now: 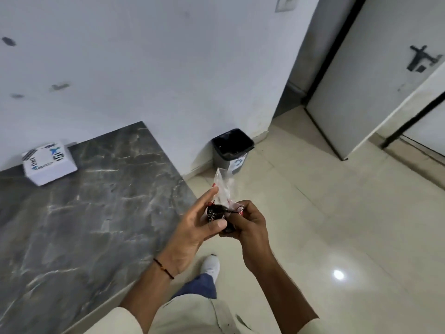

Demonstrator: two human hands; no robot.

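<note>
Both hands meet in front of me over the floor, holding a crumpled wrapper [216, 213]. The wrapper is black with white lettering at its base, and a clear plastic part with red print sticks up from it [224, 186]. My left hand [192, 232] holds the black part, with the thumb pressed on it and the fingers stretched up behind the clear plastic. My right hand [250, 222] has curled fingers that pinch the wrapper's right end. Beyond the hands, a dark bin [232, 150] stands open on the floor against the wall.
A dark grey marble counter [91, 201] fills the left, with a white printed box [49, 163] at its back by the wall. Beige floor tiles [337, 213] spread to the right. A white door [361, 80] stands at the far right. My white shoe [211, 266] is below the hands.
</note>
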